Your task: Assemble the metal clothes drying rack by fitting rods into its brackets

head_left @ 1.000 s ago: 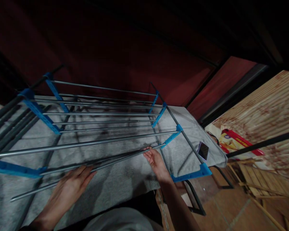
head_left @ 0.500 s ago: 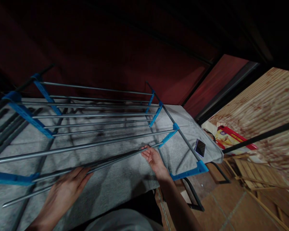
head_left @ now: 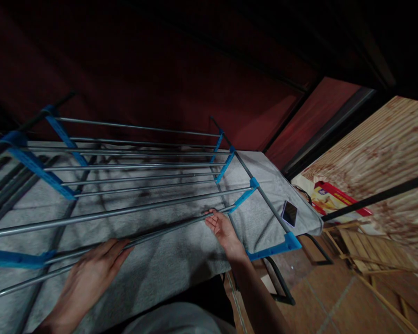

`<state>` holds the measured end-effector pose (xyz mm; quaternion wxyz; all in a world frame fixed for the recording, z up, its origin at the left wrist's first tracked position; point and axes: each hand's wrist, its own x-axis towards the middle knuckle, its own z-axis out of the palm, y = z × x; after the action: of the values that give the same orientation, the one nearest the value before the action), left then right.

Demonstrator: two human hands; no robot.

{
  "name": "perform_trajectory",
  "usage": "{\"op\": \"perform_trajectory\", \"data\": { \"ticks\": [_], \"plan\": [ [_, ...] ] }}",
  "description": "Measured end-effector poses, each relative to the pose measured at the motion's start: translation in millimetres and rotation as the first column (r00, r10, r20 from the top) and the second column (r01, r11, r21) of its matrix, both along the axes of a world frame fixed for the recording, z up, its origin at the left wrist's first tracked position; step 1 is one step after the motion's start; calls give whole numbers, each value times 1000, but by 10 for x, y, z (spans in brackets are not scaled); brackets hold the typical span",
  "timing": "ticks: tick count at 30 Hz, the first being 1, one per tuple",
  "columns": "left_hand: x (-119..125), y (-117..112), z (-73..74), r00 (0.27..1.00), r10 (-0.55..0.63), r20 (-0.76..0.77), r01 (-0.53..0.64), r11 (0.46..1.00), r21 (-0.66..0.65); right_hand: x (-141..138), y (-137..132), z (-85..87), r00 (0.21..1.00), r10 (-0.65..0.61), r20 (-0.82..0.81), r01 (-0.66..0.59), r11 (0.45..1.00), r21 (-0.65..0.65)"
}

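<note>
A rack of grey metal rods with blue plastic side pieces (head_left: 38, 169) lies across a grey cloth (head_left: 174, 264) on a table. My left hand (head_left: 88, 276) rests on the nearest loose rods (head_left: 160, 232) at the lower left, fingers stretched along them. My right hand (head_left: 221, 227) holds the far end of those rods in a pinch, just short of a blue side piece (head_left: 241, 199). The rods run slanted between my two hands.
A dark phone (head_left: 289, 213) lies on the cloth near the table's right end. Beyond the edge are a red and yellow package (head_left: 329, 197), wooden slats (head_left: 369, 260) on a tiled floor and a black bar (head_left: 379, 197). A dark red wall stands behind.
The near rods' left end has slid a little further left and down under my left hand. My right hand stays at the rods' far end. The view has shifted slightly.
</note>
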<state>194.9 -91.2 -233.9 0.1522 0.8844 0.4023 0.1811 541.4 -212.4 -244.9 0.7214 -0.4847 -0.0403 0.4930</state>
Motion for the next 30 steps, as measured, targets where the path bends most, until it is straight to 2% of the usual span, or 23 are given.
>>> {"op": "perform_trajectory", "data": {
  "ticks": [4, 11, 16, 21, 30],
  "plan": [
    [-20, 24, -8, 991, -42, -130, 43, 999, 0, 9, -9, 22, 1000, -14, -22, 14, 1000, -13],
    [6, 35, -83, 993, -18, -117, 27, 997, 76, 12, -30, 24, 1000, -28, -3, 28, 1000, 1],
    [57, -101, 28, 988, -19, -152, 35, 994, 100, 23, -103, -39, 998, -34, 45, 36, 998, -46],
    [68, -139, 131, 973, -40, -226, 60, 995, 83, 109, -100, -147, 999, -3, 46, 8, 994, -106],
    [36, -184, 170, 947, -33, -320, 83, 986, 143, 111, -130, -226, 993, 21, 115, -6, 991, -133]
  ]
}}
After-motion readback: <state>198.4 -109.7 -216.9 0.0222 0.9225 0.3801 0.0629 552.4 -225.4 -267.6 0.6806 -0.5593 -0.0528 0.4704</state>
